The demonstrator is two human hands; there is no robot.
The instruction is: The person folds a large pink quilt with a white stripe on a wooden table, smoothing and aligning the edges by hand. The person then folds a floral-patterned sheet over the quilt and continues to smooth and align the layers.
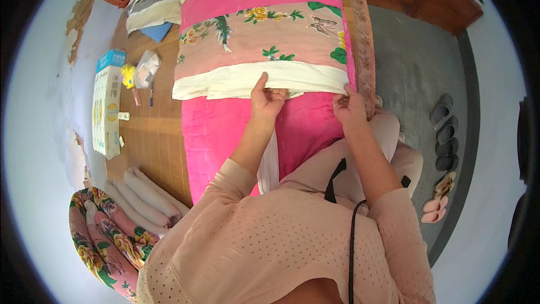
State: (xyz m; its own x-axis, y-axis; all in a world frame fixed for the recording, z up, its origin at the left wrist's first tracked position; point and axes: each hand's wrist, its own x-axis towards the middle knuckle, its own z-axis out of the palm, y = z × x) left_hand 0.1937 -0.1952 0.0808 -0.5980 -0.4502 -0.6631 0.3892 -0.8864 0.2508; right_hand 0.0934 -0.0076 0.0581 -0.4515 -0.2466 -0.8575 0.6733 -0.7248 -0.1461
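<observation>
A folded floral quilt with a wide white cloth border lies across a bright pink bedding layer before me. My left hand is at the middle of the border's near edge, thumb lying over the white cloth and fingers curled at its edge, partly hidden. At the border's right corner, my right hand pinches the cloth between thumb and bent fingers. A narrow white strip of cloth runs down the pink bedding below my left wrist.
Left on the wooden bed boards are a wrapped paper pack, a clear plastic box and a blue pen. Rolled pale bedding and a floral quilt lie nearer. Several slippers line the grey floor at right.
</observation>
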